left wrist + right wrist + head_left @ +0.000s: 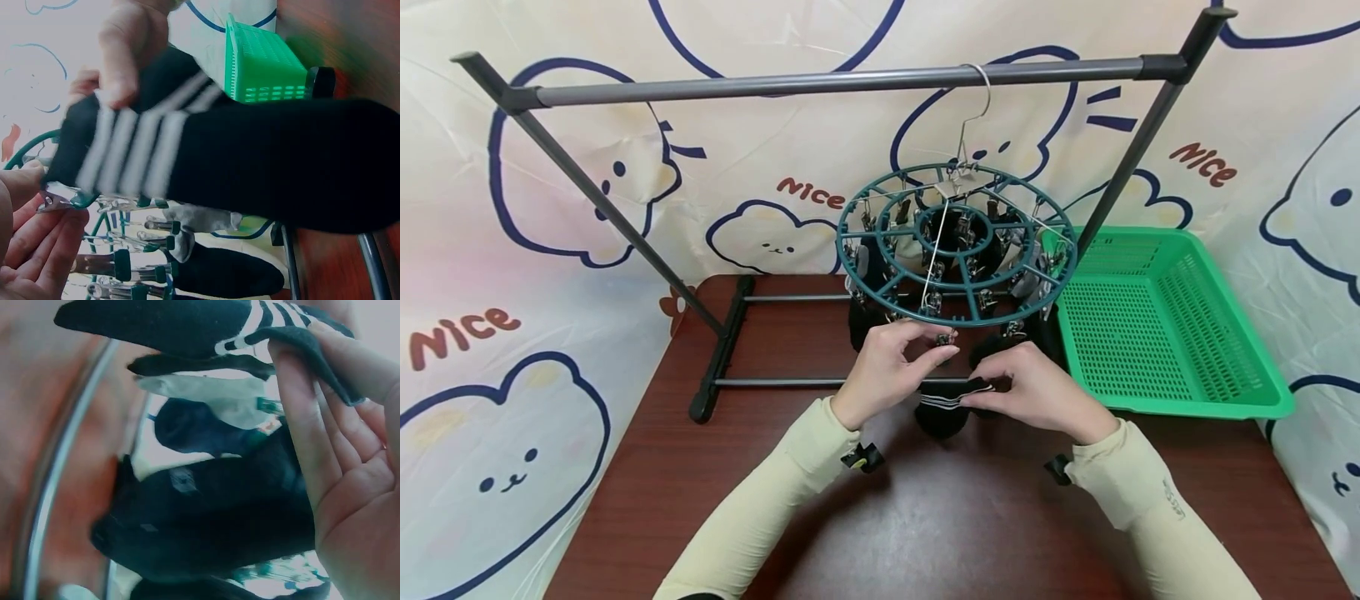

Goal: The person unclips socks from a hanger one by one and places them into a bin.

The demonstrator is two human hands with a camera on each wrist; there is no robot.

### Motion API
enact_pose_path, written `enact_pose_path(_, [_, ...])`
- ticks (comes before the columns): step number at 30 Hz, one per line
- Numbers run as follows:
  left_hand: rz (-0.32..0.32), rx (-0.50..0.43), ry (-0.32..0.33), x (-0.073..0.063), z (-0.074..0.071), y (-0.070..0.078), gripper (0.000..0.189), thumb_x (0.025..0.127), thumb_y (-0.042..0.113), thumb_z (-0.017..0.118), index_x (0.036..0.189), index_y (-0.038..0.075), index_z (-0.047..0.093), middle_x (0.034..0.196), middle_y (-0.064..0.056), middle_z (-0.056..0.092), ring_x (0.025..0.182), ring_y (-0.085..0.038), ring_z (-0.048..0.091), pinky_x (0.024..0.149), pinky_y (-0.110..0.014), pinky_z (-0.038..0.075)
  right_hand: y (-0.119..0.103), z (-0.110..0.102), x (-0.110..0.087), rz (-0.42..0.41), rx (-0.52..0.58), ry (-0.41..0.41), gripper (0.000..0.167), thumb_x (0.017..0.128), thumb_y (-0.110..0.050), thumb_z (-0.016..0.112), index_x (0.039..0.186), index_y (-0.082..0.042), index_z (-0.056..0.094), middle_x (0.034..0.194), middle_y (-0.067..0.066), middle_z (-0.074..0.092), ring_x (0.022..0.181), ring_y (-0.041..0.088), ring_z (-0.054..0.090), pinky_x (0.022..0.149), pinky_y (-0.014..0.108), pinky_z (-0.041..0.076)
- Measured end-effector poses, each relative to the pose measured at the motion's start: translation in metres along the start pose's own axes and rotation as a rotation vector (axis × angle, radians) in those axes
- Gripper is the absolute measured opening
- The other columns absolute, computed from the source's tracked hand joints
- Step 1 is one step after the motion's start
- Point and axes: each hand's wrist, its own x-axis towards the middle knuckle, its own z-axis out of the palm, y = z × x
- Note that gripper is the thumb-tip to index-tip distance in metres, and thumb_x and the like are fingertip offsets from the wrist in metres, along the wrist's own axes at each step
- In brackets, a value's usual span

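Note:
My left hand (895,362) pinches a small metal clip (944,339) at the near rim of the round green drying hanger (841,237). Between the thumb and fingers of my right hand (1037,383) is the cuff of a black sock (942,422) with white stripes. Its foot hangs down toward the left. In the left wrist view the striped sock (269,165) crosses in front of the hanger, its cuff edge beside the clip (59,197); the head view shows the two slightly apart. Further black and grey socks (212,512) hang from the hanger's other clips.
The hanger's hook hangs on the top bar (850,82) of a dark metal rack. Its lower bars (782,382) run across the brown table (925,525). A green basket (1240,333) stands at the right, behind my right hand.

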Motion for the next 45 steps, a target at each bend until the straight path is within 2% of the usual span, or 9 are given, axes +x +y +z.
enact_pose_path(7, [0.020, 0.026, 0.006, -0.001, -0.001, -0.001, 0.022, 0.095, 0.019, 0.077, 0.114, 0.008, 0.077, 0.107, -0.003, 0.079, 0.102, -0.011, 0.073, 0.087, -0.030, 0.059, -0.011, -0.030, -0.013, -0.072, -0.048, 0.092, 0.021, 0.086, -0.011, 0.085, 0.097, -0.028, 0.080, 0.091, -0.017, 0.075, 0.076, 0.000, 0.065, 0.067, 0.018, 0.051])
enact_pose_path(13, [0.005, 0.002, 0.025, -0.003, -0.002, -0.003, 0.020, 0.095, 0.019, 0.078, 0.112, 0.009, 0.077, 0.107, -0.005, 0.079, 0.102, -0.011, 0.073, 0.085, -0.039, 0.061, -0.015, -0.062, -0.028, -0.039, -0.103, 0.197, 0.030, 0.081, -0.003, 0.087, 0.100, -0.026, 0.081, 0.091, -0.014, 0.077, 0.072, 0.000, 0.059, 0.061, 0.016, 0.046])
enact_pose_path(19, [-0.019, -0.017, 0.037, -0.005, -0.005, -0.004, 0.019, 0.095, 0.019, 0.077, 0.111, 0.010, 0.078, 0.107, -0.006, 0.079, 0.102, -0.011, 0.073, 0.080, -0.037, 0.060, -0.017, -0.095, -0.046, 0.051, -0.113, 0.299, 0.032, 0.081, 0.004, 0.084, 0.095, -0.024, 0.081, 0.083, -0.014, 0.075, 0.068, 0.001, 0.059, 0.057, 0.018, 0.045])
enact_pose_path(25, [-0.024, -0.008, 0.050, -0.007, -0.009, -0.006, 0.017, 0.096, 0.019, 0.077, 0.110, 0.011, 0.078, 0.106, -0.005, 0.079, 0.094, -0.010, 0.072, 0.067, -0.025, 0.051, -0.011, -0.125, -0.062, 0.171, -0.040, 0.427, 0.024, 0.083, 0.011, 0.078, 0.097, -0.009, 0.080, 0.085, -0.011, 0.076, 0.062, 0.004, 0.061, 0.054, 0.018, 0.046])
enact_pose_path(32, [-0.021, -0.010, 0.071, -0.008, -0.013, -0.011, 0.015, 0.095, 0.019, 0.077, 0.109, 0.012, 0.078, 0.103, -0.001, 0.079, 0.095, -0.009, 0.072, 0.073, -0.026, 0.054, 0.006, -0.151, -0.073, 0.244, 0.054, 0.592, 0.017, 0.084, 0.018, 0.073, 0.095, 0.005, 0.076, 0.083, -0.015, 0.077, 0.062, 0.001, 0.070, 0.061, 0.010, 0.053])
enact_pose_path(36, [-0.023, -0.018, 0.079, -0.008, -0.016, -0.012, 0.015, 0.095, 0.018, 0.077, 0.109, 0.013, 0.078, 0.102, 0.000, 0.079, 0.096, -0.010, 0.073, 0.079, -0.028, 0.057, 0.016, -0.163, -0.078, 0.299, 0.061, 0.676, 0.018, 0.085, 0.014, 0.075, 0.093, -0.002, 0.079, 0.079, -0.018, 0.076, 0.059, -0.002, 0.068, 0.057, 0.009, 0.050])
enact_pose_path(39, [-0.025, -0.029, 0.083, -0.008, -0.018, -0.013, 0.014, 0.095, 0.017, 0.077, 0.108, 0.012, 0.078, 0.102, -0.001, 0.079, 0.097, -0.012, 0.073, 0.082, -0.032, 0.058, 0.025, -0.171, -0.080, 0.351, 0.043, 0.715, 0.025, 0.087, 0.008, 0.077, 0.094, -0.016, 0.081, 0.076, -0.023, 0.074, 0.057, -0.005, 0.064, 0.052, 0.010, 0.044])
enact_pose_path(43, [-0.021, -0.047, 0.086, -0.008, -0.020, -0.015, 0.014, 0.095, 0.015, 0.077, 0.108, 0.011, 0.078, 0.102, -0.005, 0.079, 0.097, -0.016, 0.074, 0.082, -0.041, 0.059, 0.037, -0.180, -0.079, 0.411, -0.010, 0.726, 0.029, 0.092, -0.003, 0.077, 0.094, -0.032, 0.078, 0.072, -0.029, 0.069, 0.051, -0.004, 0.051, 0.041, 0.020, 0.030])
enact_pose_path(45, [-0.016, -0.051, 0.089, -0.009, -0.021, -0.017, 0.014, 0.094, 0.015, 0.077, 0.108, 0.011, 0.078, 0.102, -0.006, 0.079, 0.096, -0.016, 0.074, 0.081, -0.044, 0.059, 0.043, -0.185, -0.077, 0.454, -0.039, 0.718, 0.027, 0.093, -0.010, 0.077, 0.092, -0.036, 0.076, 0.071, -0.031, 0.067, 0.053, -0.002, 0.047, 0.043, 0.025, 0.028])
